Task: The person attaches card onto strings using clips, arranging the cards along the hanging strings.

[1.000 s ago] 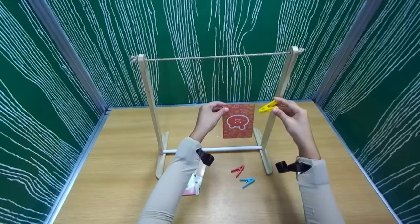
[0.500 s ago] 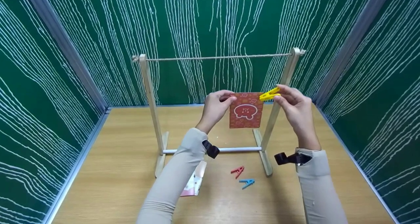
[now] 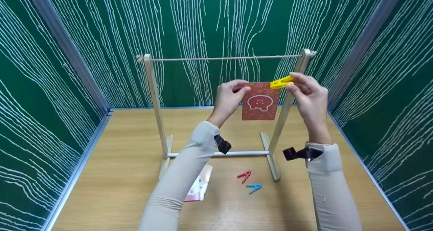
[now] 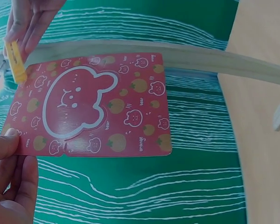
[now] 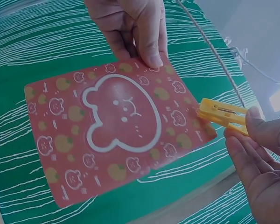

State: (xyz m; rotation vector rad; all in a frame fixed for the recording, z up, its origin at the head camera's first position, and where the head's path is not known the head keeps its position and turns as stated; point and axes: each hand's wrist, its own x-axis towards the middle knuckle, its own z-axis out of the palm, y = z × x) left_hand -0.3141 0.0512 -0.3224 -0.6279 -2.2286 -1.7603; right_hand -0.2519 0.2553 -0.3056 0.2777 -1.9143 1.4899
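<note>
A red card point(image 3: 259, 104) printed with a white-outlined bear hangs upright in front of the rack, below its rope point(image 3: 223, 58). My left hand point(image 3: 231, 97) pinches the card's upper left corner between thumb and fingers. With thumb and fingertips, my right hand point(image 3: 308, 97) pinches the handle end of a yellow clothespin point(image 3: 281, 82). In the right wrist view the tip of the clothespin point(image 5: 221, 112) overlaps the card's edge near one corner. The left wrist view shows the whole bear print on the card point(image 4: 88, 107).
On the table lie a red clothespin point(image 3: 244, 176) and a blue clothespin point(image 3: 254, 187). A white and pink card or packet point(image 3: 200, 187) lies partly under my left forearm. The wooden rack's posts point(image 3: 156, 106) stand either side, joined low by a white bar point(image 3: 243, 153).
Both hands have risen toward the rope, carrying the red card and the yellow clothespin up and slightly right. The clothespin, apart from the card at first, now overlaps its upper right corner.
</note>
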